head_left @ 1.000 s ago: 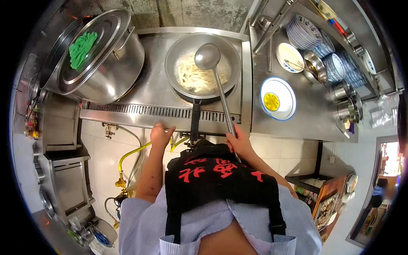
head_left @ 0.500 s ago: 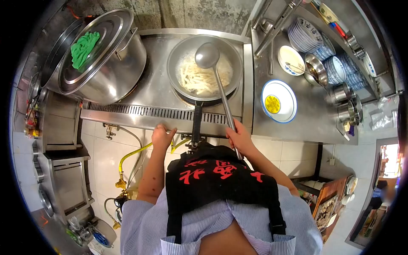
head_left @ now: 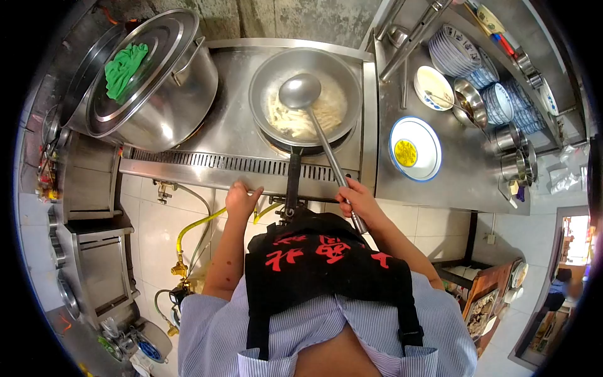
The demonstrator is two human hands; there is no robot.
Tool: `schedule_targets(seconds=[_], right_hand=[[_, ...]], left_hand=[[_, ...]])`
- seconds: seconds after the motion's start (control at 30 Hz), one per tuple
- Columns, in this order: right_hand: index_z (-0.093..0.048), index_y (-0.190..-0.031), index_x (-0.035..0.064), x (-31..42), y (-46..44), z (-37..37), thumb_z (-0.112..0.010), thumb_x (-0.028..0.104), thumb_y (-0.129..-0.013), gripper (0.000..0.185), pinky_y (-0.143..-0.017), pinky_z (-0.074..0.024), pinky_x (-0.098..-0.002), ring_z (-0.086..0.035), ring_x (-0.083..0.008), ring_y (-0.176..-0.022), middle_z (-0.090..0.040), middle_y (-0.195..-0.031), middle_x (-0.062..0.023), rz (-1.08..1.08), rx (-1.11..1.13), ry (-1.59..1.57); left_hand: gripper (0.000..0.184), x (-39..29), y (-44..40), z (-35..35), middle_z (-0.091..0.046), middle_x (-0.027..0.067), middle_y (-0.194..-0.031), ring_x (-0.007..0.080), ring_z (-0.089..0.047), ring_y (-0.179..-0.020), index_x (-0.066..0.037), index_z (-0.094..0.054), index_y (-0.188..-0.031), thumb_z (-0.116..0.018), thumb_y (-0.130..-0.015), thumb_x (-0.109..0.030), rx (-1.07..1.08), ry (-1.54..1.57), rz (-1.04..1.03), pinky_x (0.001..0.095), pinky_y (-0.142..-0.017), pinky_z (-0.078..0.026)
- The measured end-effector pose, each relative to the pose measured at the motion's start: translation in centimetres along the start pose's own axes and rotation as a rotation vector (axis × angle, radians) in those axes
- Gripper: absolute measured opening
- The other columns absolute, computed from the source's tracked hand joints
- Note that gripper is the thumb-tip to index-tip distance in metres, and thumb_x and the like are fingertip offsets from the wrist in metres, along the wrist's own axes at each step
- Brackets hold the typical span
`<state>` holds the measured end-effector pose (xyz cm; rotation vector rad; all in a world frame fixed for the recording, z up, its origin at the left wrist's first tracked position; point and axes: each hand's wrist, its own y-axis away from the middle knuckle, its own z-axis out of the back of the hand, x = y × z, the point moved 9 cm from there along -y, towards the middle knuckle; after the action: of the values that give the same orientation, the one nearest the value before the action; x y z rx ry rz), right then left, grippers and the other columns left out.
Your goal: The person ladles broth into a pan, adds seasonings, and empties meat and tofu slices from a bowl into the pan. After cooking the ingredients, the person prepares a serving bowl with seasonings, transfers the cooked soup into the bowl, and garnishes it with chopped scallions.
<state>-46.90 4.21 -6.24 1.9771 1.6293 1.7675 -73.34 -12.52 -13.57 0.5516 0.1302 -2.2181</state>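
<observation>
Slantwise through the right grip (head_left: 362, 203), a ladle (head_left: 326, 147)

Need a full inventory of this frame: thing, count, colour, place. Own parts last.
Stove: 1, silver, in front of the person
Pan: 1, grey, on the stove
Food strips: many, whitish, in the pan
Ladle: 1, silver, head over the pan
Lidded pot: 1, silver, left on stove
Cloth: 1, green, atop the lidded pot
Counter: 1, silver, right of stove
Basin: 1, white, blue rim, on counter
Stacked dishes: many, blue-white, far right
Hose: at least 1, yellow, below stove
Edge clutter: too small to list
Apron: 1, black, red lettering, on torso
Left hand: 1, bare, at stove's front edge
Right hand: 1, bare, around ladle handle
</observation>
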Motion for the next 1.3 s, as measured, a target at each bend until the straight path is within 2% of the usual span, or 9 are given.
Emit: schedule_targets(seconds=[0.2,0.3,0.4,0.5,0.57,0.7,1.0,1.1,1.3], right_hand=[[-0.049,-0.098,0.0070,-0.2,-0.3,1.0,-0.051,0.011,-0.088,0.011,-0.038,-0.0321,-0.0211,-0.040,-0.0055,-0.045,-0.050,-0.071,-0.0025,0.007,-0.012,0.036],[-0.049,-0.101,0.0066,0.4,-0.3,1.1,-0.050,0.010,-0.088,0.014,-0.039,-0.0343,-0.0222,-0.041,-0.0060,-0.045,-0.049,-0.068,-0.0018,0.122,-0.050,0.267],[-0.049,-0.101,0.0060,2.0,0.3,1.4,-0.049,0.009,-0.087,0.014,-0.038,-0.0354,-0.0227,-0.042,-0.0064,-0.044,-0.049,-0.066,-0.0012,0.513,-0.319,0.765],[-0.049,-0.098,0.0057,1.7,1.4,0.7,-0.049,0.008,-0.086,0.012,-0.038,-0.0341,-0.0219,-0.042,-0.0066,-0.044,-0.049,-0.068,-0.0017,0.248,-0.165,0.441],[-0.049,-0.106,0.0054,1.3,1.3,0.7,-0.050,0.010,-0.087,0.019,-0.039,-0.0360,-0.0232,-0.044,-0.0075,-0.046,-0.050,-0.069,-0.0023,0.138,-0.056,0.285],[-0.050,-0.108,0.0056,0.4,0.4,0.7,-0.051,0.011,-0.087,0.021,-0.040,-0.0353,-0.0229,-0.043,-0.0074,-0.047,-0.050,-0.068,-0.0015,0.027,0.010,0.130],[-0.051,-0.101,0.0079,-0.3,-0.3,1.2,-0.054,0.013,-0.087,0.016,-0.039,-0.0324,-0.0212,-0.041,-0.0061,-0.046,-0.050,-0.070,-0.0017,0.004,0.017,0.012],[-0.049,-0.095,0.0076,-0.5,-0.3,1.4,-0.051,0.013,-0.090,0.008,-0.038,-0.0316,-0.0204,-0.039,-0.0049,-0.045,-0.051,-0.072,-0.0023,0.008,0.018,0.013],[-0.049,-0.100,0.0077,-0.7,-0.1,1.5,-0.051,0.014,-0.090,0.012,-0.038,-0.0310,-0.0204,-0.038,-0.0049,-0.045,-0.051,-0.074,-0.0026,0.004,-0.005,-0.003]], left_hand=[[0.052,0.0,-0.1,0.0,-0.061,0.0185,-0.077,0.0357,-0.060,-0.075,-0.001,-0.055,-0.082,-0.075,-0.068,-0.047,0.012,0.008,0.016,0.0436,-0.067,-0.048],[0.051,0.1,0.0,0.0,-0.061,0.0183,-0.078,0.0356,-0.060,-0.075,-0.001,-0.055,-0.082,-0.074,-0.069,-0.047,0.001,0.005,0.004,0.0436,-0.067,-0.048],[0.051,0.0,0.0,0.0,-0.061,0.0181,-0.078,0.0354,-0.060,-0.075,-0.001,-0.056,-0.082,-0.074,-0.069,-0.047,0.009,-0.002,0.008,0.0436,-0.067,-0.048],[0.051,0.3,0.1,-0.2,-0.060,0.0181,-0.078,0.0354,-0.060,-0.076,-0.001,-0.056,-0.082,-0.074,-0.069,-0.047,0.012,0.010,0.028,0.0434,-0.067,-0.048],[0.051,0.5,0.0,-0.4,-0.060,0.0181,-0.078,0.0354,-0.060,-0.076,-0.001,-0.056,-0.082,-0.074,-0.069,-0.047,0.010,0.003,0.023,0.0432,-0.067,-0.048],[0.051,-0.3,0.1,0.4,-0.060,0.0184,-0.078,0.0355,-0.060,-0.074,-0.001,-0.056,-0.081,-0.074,-0.068,-0.047,0.010,0.012,0.019,0.0431,-0.066,-0.048],[0.051,0.0,0.1,0.3,-0.060,0.0177,-0.076,0.0354,-0.060,-0.071,-0.001,-0.055,-0.078,-0.075,-0.068,-0.047,-0.005,0.019,0.019,0.0435,-0.064,-0.048],[0.051,0.0,0.0,0.2,-0.060,0.0167,-0.075,0.0344,-0.060,-0.071,-0.002,-0.056,-0.078,-0.074,-0.067,-0.048,-0.016,0.015,0.004,0.0434,-0.063,-0.049],[0.050,0.0,0.1,0.1,-0.060,0.0182,-0.078,0.0355,-0.060,-0.076,-0.001,-0.054,-0.080,-0.075,-0.068,-0.045,-0.001,0.007,0.025,0.0438,-0.067,-0.048]])
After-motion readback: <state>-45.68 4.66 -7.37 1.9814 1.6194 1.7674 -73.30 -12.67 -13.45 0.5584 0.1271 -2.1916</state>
